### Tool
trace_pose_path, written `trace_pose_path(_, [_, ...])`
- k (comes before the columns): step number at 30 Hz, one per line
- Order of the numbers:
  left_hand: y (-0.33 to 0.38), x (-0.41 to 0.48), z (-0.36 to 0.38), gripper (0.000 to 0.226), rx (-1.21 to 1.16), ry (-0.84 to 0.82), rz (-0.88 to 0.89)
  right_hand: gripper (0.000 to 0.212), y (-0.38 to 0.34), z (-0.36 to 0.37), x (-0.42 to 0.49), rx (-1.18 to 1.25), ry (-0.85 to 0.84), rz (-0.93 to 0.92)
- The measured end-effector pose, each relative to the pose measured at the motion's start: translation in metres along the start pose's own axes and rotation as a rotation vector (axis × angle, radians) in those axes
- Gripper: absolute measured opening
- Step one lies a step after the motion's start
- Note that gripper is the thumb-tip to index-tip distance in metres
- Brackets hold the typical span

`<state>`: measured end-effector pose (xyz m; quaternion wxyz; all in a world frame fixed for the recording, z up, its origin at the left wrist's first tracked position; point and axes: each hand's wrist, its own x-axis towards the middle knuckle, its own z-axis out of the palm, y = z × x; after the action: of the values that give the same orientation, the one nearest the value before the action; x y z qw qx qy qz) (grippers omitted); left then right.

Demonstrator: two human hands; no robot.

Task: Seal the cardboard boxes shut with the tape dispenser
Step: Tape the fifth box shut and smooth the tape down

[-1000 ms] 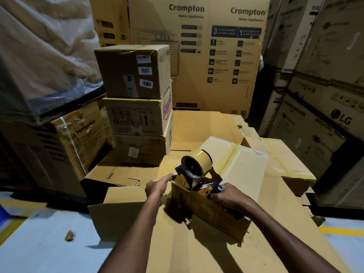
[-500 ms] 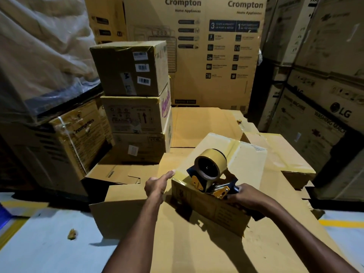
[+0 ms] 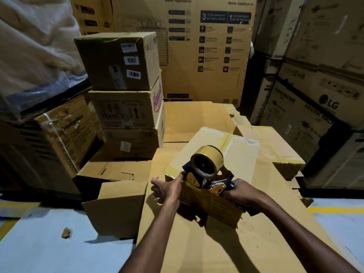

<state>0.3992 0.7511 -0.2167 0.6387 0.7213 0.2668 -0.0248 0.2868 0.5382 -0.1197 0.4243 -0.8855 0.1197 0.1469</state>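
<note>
Since the work is done near the middle, the stack of boxes at the left is left standing well apart from it, apparently put aside. A sheet of flattened cardboard is spread underneath as a working surface. On that sheet the small cardboard box is set with its flaps closed, and a glossy tape strip is seen running across its top. The left hand is held with straight fingers and nothing gripped, its fingertips pressed to the box's near left corner. This is judged to brace the box and pin the tape against the pull. Just to the right, the tape dispenser is rested on the near top edge with its roll tilted up, presumably so that tape can be carried over the edge and down the near face. The right hand is wrapped firmly round the dispenser's handle. At the far right, LG cartons are stacked, untouched.
</note>
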Motion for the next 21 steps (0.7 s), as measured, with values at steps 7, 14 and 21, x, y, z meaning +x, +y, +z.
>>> trace_pose_path(7, [-0.011,-0.009,0.008,0.095,-0.06,0.04,-0.061,0.022,0.008,-0.001,0.007,-0.038,0.011,0.008])
trace_pose_path(14, [-0.005,-0.014,0.005,0.102,-0.087,0.09,-0.044,0.03,0.018,-0.006,-0.004,-0.017,0.004,0.02])
trace_pose_path(21, [-0.004,-0.025,0.011,0.105,-0.14,0.099,-0.076,0.02,0.055,-0.028,-0.037,0.089,-0.041,0.027])
